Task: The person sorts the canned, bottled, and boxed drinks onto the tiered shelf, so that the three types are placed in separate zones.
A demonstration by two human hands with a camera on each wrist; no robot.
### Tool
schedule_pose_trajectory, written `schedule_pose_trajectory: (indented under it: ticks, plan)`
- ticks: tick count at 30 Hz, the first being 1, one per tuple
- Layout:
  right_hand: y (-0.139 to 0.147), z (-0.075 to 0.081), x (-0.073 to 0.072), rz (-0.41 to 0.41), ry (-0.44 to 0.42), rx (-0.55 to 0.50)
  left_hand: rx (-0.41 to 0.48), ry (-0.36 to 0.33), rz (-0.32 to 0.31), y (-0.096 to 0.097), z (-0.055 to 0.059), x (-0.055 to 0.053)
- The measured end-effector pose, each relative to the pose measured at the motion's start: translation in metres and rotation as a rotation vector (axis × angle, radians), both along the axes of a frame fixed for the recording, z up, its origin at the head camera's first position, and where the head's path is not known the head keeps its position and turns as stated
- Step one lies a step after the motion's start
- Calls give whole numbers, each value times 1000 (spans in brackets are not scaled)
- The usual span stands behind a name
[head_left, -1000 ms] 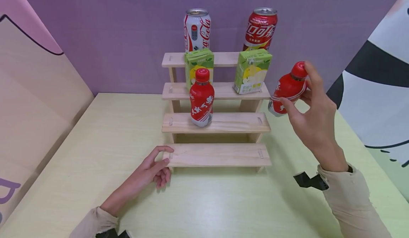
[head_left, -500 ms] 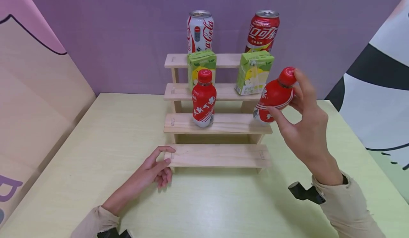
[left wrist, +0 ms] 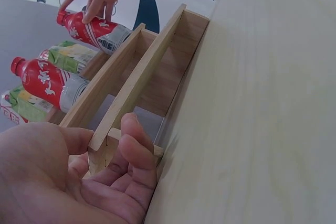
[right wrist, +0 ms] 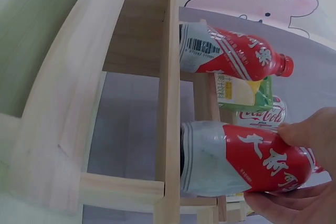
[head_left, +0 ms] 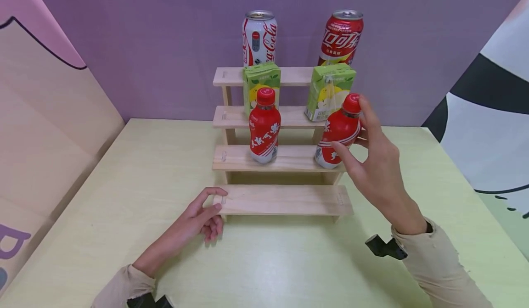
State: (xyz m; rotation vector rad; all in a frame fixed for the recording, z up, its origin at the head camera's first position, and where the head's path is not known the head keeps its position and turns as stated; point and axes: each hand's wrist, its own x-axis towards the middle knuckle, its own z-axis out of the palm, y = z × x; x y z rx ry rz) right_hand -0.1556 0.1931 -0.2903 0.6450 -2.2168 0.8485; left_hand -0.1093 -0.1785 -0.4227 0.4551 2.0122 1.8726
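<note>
My right hand (head_left: pixel 380 170) holds a red-and-white drink bottle (head_left: pixel 338 133) between thumb and fingers, the index finger up by its red cap. Its base is right at the right end of the second step of a wooden tiered shelf (head_left: pixel 285 200), and it leans slightly. In the right wrist view the bottle (right wrist: pixel 241 158) lies along the step's edge. A matching bottle (head_left: pixel 264 131) stands upright further left on that step. My left hand (head_left: pixel 202 214) grips the left end of the lowest step, thumb at the front; the left wrist view shows the fingers (left wrist: pixel 137 153) curled at the board's end.
Two green juice boxes (head_left: pixel 330 92) stand one step higher, behind the bottles. On the top step are a white cola can (head_left: pixel 259 37) and a red cola can (head_left: pixel 342 37). A purple wall (head_left: pixel 165 46) rises behind the pale table (head_left: pixel 264 266).
My right hand has moved left and down with the bottle, from the shelf's right side to the second step, and the bottle is more upright. My left hand stays at the lowest step.
</note>
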Motion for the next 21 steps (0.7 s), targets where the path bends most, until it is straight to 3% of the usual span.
schedule_pose_trajectory:
  ticks: [11, 16, 21]
  plan:
    - [3, -4, -4, -24, -63, 73, -2, 9, -9, -1, -4, -6]
    - [9, -5, 3, -55, -94, 111, -16, 17, -19, 4, -5, -5]
    - [21, -14, 18, -96, -74, 161, -61, 39, 13, 9, 0, 3]
